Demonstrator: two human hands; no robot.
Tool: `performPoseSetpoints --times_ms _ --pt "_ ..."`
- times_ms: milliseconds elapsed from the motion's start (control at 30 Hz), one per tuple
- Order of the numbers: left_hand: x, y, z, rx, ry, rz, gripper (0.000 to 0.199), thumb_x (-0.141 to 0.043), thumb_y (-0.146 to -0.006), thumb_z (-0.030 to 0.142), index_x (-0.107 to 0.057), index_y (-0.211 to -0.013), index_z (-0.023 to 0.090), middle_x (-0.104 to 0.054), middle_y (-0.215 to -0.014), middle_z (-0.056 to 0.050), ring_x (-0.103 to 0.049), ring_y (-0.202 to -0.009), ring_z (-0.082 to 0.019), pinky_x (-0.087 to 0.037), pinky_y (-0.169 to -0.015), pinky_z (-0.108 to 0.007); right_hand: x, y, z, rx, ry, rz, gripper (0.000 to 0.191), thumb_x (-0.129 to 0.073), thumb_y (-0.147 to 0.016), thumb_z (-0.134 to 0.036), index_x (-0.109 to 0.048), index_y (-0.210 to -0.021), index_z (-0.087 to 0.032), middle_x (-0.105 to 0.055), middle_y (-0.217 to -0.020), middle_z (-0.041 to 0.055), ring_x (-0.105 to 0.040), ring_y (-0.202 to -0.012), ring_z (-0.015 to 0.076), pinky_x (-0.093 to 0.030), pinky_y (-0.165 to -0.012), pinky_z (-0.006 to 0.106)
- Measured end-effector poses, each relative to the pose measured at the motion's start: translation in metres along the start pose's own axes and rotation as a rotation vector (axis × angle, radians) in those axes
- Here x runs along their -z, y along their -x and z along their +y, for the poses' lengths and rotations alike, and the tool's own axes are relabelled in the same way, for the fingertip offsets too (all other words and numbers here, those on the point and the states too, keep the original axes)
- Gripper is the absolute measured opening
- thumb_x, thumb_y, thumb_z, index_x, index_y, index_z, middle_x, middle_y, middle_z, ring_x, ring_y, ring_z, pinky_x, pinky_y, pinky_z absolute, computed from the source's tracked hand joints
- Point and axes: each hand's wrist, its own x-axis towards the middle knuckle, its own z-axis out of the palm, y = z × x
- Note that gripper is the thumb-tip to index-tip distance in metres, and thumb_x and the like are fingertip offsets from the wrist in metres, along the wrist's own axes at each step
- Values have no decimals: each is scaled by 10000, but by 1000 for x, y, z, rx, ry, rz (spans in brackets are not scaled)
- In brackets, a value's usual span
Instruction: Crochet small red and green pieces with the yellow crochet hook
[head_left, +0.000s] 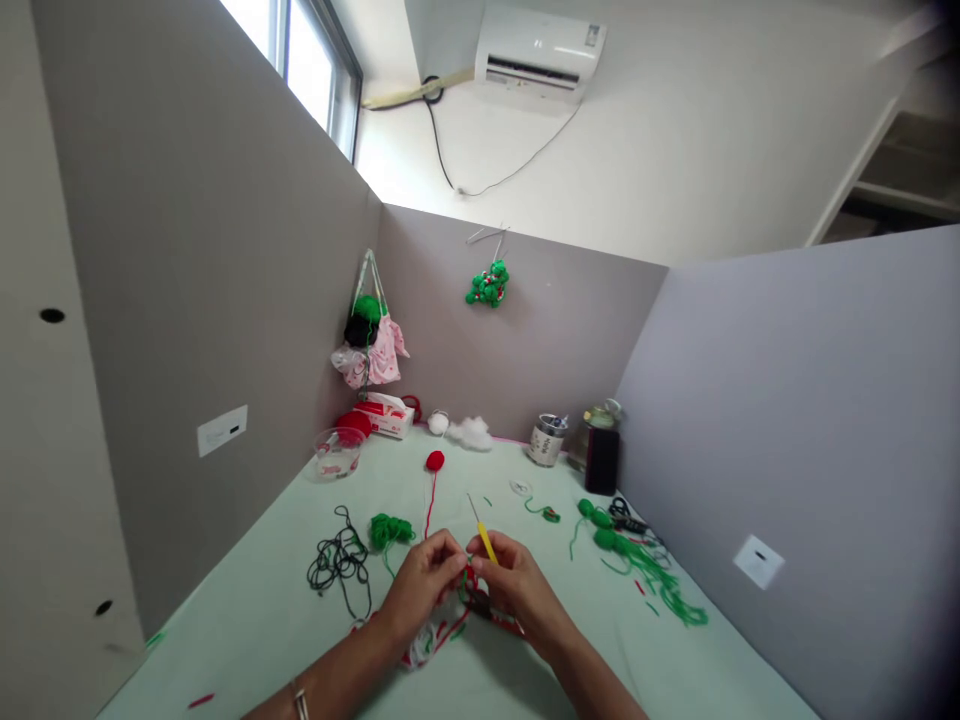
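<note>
This side of the red ball (435,461), the right hand (514,580) curls round a yellow hook (486,541). The left hand (424,578) pinches red-green yarn (470,577).

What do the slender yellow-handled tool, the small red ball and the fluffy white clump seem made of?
Slender yellow-handled tool: smooth handle, probably plastic, evenly bright; thin, straight grey shaft, likely metal. Small red ball: matt, likely yarn, since a red strand trails from it. Fluffy white clump: dull, perhaps fibre stuffing, judging by its soft, ragged edges.
</note>
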Motion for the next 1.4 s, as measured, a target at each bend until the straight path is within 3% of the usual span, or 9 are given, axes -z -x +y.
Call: performPoseSetpoints --times_ms 300,467,533,633,800,1033,1133,1267,1400 --pt "8 -5 -4 6 0 161 488 -787 -759 662 -660 -849 199 -461 -528 88 -382 -476 -103 -273 -464 -222 15 -7 5 30 51 173 424 -888 -679 -478 -698 -903 -172 -505 -570 -93 -271 -447 47 -187 -443 228" --pt "19 -8 -3 -18 -5 225 404 -764 -852 577 -672 -895 186 -468 -532 87 -409 -502 -99 -322 -494 -207 72 -20 1 98 135 456 345 -818 -874 -425 -702 -1068 -164 -686 -821 -16 -503 -550 82 -424 -508 223" --pt "22 -8 -6 -15 -15 233 345 -745 -916 512 -674 -912 175 -493 -566 81 -429 -506 -95 -360 -502 -208 99 -26 1 101 176 562 302 -705 -1009 -396 -681 -1199 -163 -727 -1083 53 -701 -831 164 -615 -721 323" --pt "24 -10 -11 7 -37 242 259 -699 -1005 412 -693 -1029 155 -653 -788 17 -582 -610 -118 -513 -575 -253 132 -33 6 99 224 678 377 -697 -1020 -378 -651 -1337 -180 -688 -1343 107 -717 -1133 260 -635 -948 474" --pt "37 -17 -7 -5 -50 319 333 -688 -1024 384 -678 -1276 166 -720 -1221 -97 -727 -987 -230 -640 -835 -422 158 -37 13 108 263 792 395 -698 -1018 -384 -646 -1354 -182 -676 -1376 109 -706 -1171 278 -626 -974 494" --pt "74 -22 22 -135 -103 436 212 -614 -1000 387 -626 -1073 189 -618 -917 0 -544 -651 -111 -460 -583 -246 129 -33 15 103 309 548 342 -678 -1030 -405 -668 -1277 -169 -719 -1230 89 -731 -1010 219 -644 -862 415" --pt "76 -19 32 -122 -215 335 217 -625 -934 426 -633 -962 211 -548 -753 34 -490 -595 -122 -408 -573 -257 95 -28 13 154 379 379 284 -631 -1033 -415 -714 -1133 -162 -720 -915 23 -623 -694 142 -546 -651 294" --pt "69 -6 44 -62 -472 84 200 -739 -823 411 -696 -756 227 -599 -674 20 -519 -620 -166 -401 -620 -298 47 -13 9 177 486 56 231 -705 -942 -394 -773 -994 -179 -661 -714 -25 -545 -646 141 -457 -632 276" --pt "69 17 42 -21 -740 -56 82 -791 -725 283 -719 -689 265 -673 -741 10 -584 -734 -225 -381 -665 -316 11 5 12 172 594 -259 159 -830 -831 -303 -803 -950 -200 -737 -873 15 -617 -783 174 -486 -731 282"
